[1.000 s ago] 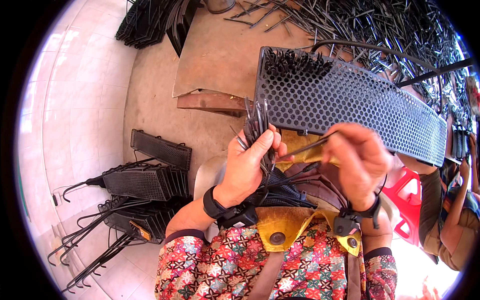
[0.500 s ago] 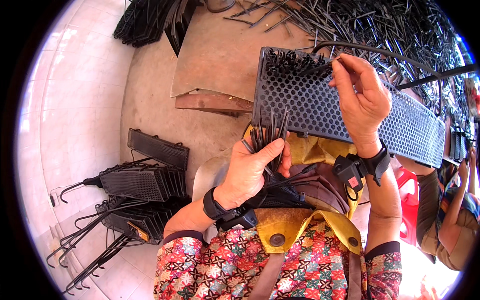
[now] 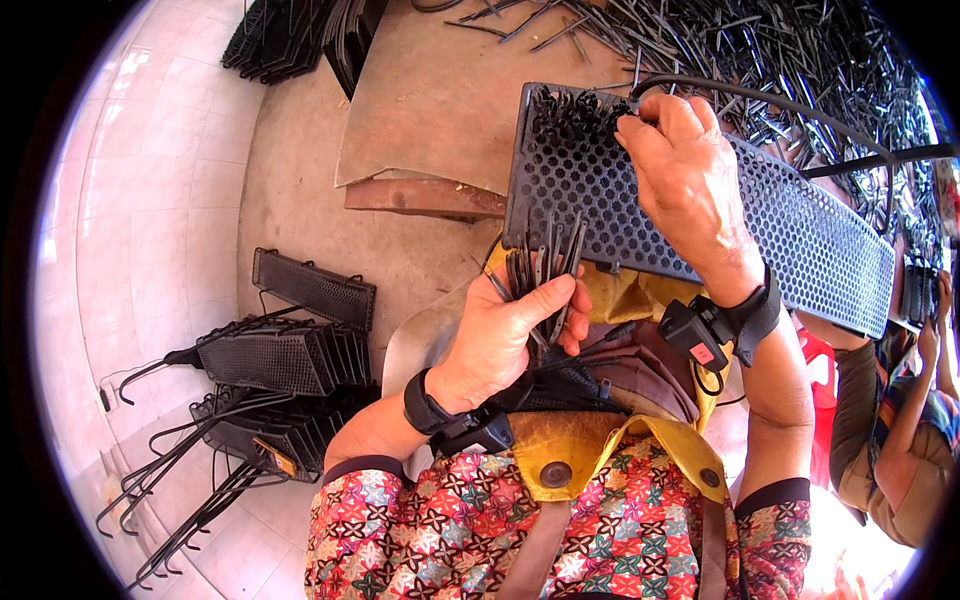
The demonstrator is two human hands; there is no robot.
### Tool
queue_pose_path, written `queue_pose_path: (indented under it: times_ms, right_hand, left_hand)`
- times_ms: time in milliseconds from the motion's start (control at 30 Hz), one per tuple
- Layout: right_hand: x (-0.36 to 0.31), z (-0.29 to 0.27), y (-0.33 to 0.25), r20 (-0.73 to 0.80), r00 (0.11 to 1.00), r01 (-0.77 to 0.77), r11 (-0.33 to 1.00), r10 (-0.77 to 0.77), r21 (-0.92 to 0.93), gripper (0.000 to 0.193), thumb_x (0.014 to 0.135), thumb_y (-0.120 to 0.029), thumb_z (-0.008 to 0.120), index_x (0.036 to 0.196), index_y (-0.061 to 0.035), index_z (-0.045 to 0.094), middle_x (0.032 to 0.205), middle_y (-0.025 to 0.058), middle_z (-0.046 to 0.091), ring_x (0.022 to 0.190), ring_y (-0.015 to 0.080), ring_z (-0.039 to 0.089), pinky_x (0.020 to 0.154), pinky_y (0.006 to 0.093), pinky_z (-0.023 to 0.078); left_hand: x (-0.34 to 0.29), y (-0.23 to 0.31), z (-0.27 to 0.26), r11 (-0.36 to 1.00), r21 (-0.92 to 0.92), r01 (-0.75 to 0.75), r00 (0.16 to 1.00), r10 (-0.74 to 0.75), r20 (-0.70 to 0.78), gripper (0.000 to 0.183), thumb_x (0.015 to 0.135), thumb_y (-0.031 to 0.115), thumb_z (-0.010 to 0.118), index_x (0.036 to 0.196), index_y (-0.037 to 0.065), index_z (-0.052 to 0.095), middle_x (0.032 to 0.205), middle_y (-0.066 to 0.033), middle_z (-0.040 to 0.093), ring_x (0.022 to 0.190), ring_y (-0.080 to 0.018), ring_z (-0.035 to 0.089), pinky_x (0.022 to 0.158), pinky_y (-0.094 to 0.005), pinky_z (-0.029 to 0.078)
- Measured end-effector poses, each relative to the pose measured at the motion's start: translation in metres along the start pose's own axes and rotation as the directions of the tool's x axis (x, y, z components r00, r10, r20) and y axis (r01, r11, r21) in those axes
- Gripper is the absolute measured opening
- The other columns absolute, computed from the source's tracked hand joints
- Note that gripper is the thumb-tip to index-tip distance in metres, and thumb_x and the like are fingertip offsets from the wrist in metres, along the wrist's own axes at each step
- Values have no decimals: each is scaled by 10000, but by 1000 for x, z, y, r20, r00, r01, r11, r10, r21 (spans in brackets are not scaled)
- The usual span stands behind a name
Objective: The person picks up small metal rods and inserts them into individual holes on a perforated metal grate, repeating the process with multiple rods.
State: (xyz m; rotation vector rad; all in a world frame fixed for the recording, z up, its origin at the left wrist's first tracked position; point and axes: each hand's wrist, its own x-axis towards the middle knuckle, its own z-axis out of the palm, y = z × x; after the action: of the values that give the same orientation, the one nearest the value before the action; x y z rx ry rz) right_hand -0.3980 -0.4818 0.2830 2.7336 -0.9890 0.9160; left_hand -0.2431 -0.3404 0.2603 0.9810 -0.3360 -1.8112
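My left hand (image 3: pixel 515 325) is closed around a bundle of thin black strips (image 3: pixel 548 255), their ends fanned upward between thumb and fingers. Above it and to the right, my right hand (image 3: pixel 690 170) pinches a thin black strip, mostly hidden by the fingertips. Those fingertips are at the far edge of a long black perforated panel (image 3: pixel 600 215), right beside a cluster of black pieces (image 3: pixel 565 118) standing in its holes. The panel slants across my lap, over a yellow apron (image 3: pixel 625 300).
A large heap of loose black strips (image 3: pixel 740 60) covers the far right. Stacked perforated panels with hooked rods (image 3: pixel 270 355) lie at the lower left, and more black panels (image 3: pixel 275 40) at the upper left. A brown board (image 3: pixel 430 110) is ahead. Another person (image 3: pixel 910 430) sits at right.
My right hand has moved left with the strip, from above the panel to the cluster of pieces at its far edge. My left hand keeps its bundle almost in place.
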Motion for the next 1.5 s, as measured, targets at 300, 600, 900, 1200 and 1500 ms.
queue_pose_path:
  times_ms: [300, 600, 900, 1200, 1500]
  right_hand:
    - [-19, -19, -35, 307, 894, -441, 513, 327, 736, 321, 781, -102, 672, 1063, 21, 579, 829, 125, 644, 651, 127, 598, 550, 252, 475]
    - [-38, -22, -37, 628, 741, -666, 145, 236, 732, 121, 786, -56, 646, 866, 25, 603, 675, -1, 568, 623, 31, 494, 520, 197, 403]
    - [-44, -45, -35, 780, 583, -801, -1, 228, 599, 89, 781, -26, 654, 784, 30, 586, 663, 33, 591, 526, 63, 539, 444, 193, 421]
    - [-58, -55, -36, 348, 720, -514, 124, 601, 849, 46, 797, 62, 615, 832, 46, 590, 789, 86, 634, 607, 101, 608, 523, 198, 504]
    - [-67, -20, -65, -121, 952, 305, 885, -280, 352, 356, 522, -114, 658, 806, 83, 571, 944, 229, 553, 844, 357, 548, 639, 400, 499]
  left_hand:
    - [-3, 2, 5, 999, 33, -15, 991, 11, 134, 191, 865, 150, 600, 970, -5, 559, 769, -110, 608, 603, -188, 588, 461, -290, 457]
    - [-5, 1, 6, 992, 118, 43, 978, -66, 199, 228, 867, 176, 600, 1002, -2, 557, 772, -122, 610, 592, -178, 584, 405, -230, 398]
    - [-6, 1, 2, 989, 90, 113, 975, -128, 181, 309, 915, 228, 521, 1091, -26, 535, 920, -189, 630, 717, -244, 637, 484, -279, 495]
    - [-2, 17, -1, 980, -107, -170, 981, 158, -111, 285, 944, 258, 450, 1040, -4, 510, 1116, -198, 574, 1045, -303, 566, 946, -458, 432]
    - [0, 5, 15, 981, -194, 0, 1000, -1, -4, 318, 939, 209, 480, 1194, 20, 496, 1151, -129, 572, 1040, -196, 556, 888, -352, 464]
